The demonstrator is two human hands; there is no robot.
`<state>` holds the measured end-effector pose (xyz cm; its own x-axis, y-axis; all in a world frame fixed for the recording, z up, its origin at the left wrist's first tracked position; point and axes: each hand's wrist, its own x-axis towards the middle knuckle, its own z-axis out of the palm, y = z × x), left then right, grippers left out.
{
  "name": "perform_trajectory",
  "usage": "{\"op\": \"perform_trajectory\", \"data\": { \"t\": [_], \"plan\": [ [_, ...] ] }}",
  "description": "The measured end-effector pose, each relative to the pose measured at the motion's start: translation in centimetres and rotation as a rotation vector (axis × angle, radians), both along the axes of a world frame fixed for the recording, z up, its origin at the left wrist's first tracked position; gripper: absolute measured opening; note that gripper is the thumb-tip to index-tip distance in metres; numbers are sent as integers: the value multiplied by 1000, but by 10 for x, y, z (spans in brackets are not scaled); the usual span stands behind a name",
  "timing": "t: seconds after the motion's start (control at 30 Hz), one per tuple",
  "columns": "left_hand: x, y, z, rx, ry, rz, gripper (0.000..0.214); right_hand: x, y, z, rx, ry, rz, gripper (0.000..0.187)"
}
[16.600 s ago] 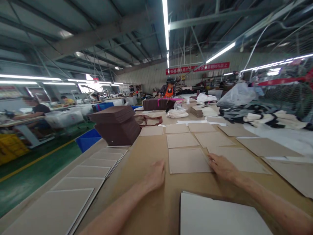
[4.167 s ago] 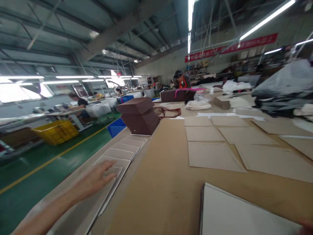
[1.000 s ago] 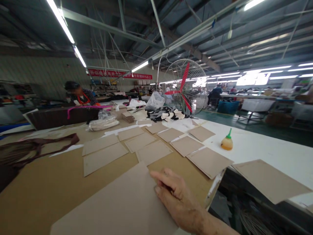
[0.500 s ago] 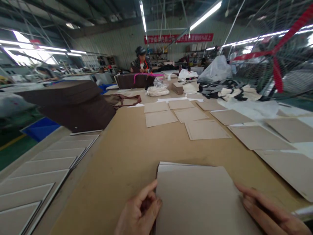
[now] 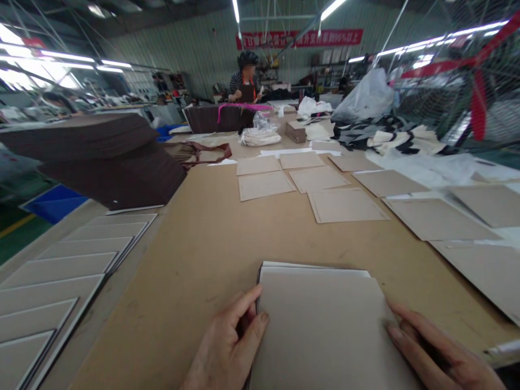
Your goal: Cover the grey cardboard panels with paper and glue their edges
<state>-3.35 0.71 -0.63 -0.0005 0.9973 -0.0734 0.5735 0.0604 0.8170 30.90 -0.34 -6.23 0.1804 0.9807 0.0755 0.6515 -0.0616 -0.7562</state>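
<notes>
A stack of grey card sheets (image 5: 325,319) lies on the brown table (image 5: 211,254) right in front of me. My left hand (image 5: 229,346) pinches the stack's left edge between thumb and fingers. My right hand (image 5: 434,355) rests with its fingers against the stack's right edge. Several single brown card sheets (image 5: 345,206) lie spread out beyond the stack.
A row of overlapping grey boards (image 5: 73,260) runs along the left table edge. A tall pile of dark brown sheets (image 5: 105,162) stands behind it. A person (image 5: 246,78) works at the far end. A caged fan with red blades (image 5: 467,81) stands at the right, with fabric scraps (image 5: 390,138) near it.
My view swung from the right side of the table back to the stack. Both hands have come to the stack's edges; in the last half second they hardly moved.
</notes>
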Motion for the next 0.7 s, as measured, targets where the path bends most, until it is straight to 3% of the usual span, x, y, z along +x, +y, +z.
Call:
{"op": "perform_trajectory", "data": {
  "t": [0.33, 0.7],
  "plan": [
    [-2, 9, -5, 10, 24, 7, 43, -8, 12, 6, 37, -88, 52, 53],
    [-5, 9, -11, 97, 67, 20, 40, -17, 16, 20, 259, -307, 134, 39]
  ]
}}
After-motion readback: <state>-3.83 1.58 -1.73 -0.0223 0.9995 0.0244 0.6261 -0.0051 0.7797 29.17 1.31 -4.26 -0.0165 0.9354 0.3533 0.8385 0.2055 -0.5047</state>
